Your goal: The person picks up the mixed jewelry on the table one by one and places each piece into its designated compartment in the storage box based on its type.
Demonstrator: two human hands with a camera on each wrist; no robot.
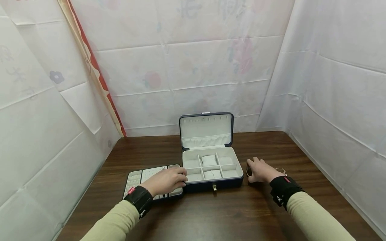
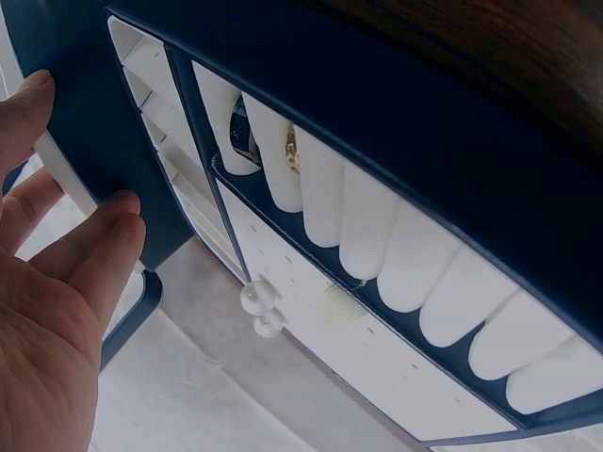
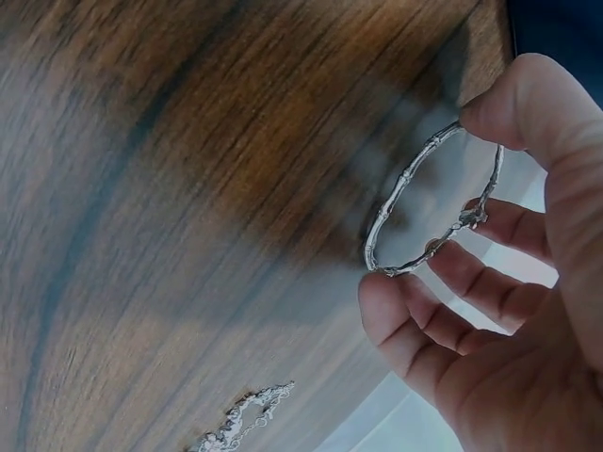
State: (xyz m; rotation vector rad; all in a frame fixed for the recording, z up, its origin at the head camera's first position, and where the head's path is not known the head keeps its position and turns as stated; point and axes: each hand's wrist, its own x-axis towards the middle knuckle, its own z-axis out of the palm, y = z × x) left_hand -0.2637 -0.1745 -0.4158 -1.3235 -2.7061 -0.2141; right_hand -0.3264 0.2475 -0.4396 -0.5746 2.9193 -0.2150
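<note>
My right hand pinches a thin silver-looking bangle between thumb and fingertips, just right of the jewelry box. The bangle is tilted over the wood, its knobbly clasp near the fingers. Relaxed fingers of my left hand rest at the box's left edge. The navy box stands with its lid raised, showing white compartments; two contain white cushions. Under my left wrist lies a separate jewelry tray, partly covered by that hand. Its ring rolls hold a dark ring and a gold-toned ring.
A chain bracelet lies on the brown wooden table beyond my right wrist. Round pearl-like earrings sit on the tray's white panel. Pale hanging sheets enclose the table at the back and both sides.
</note>
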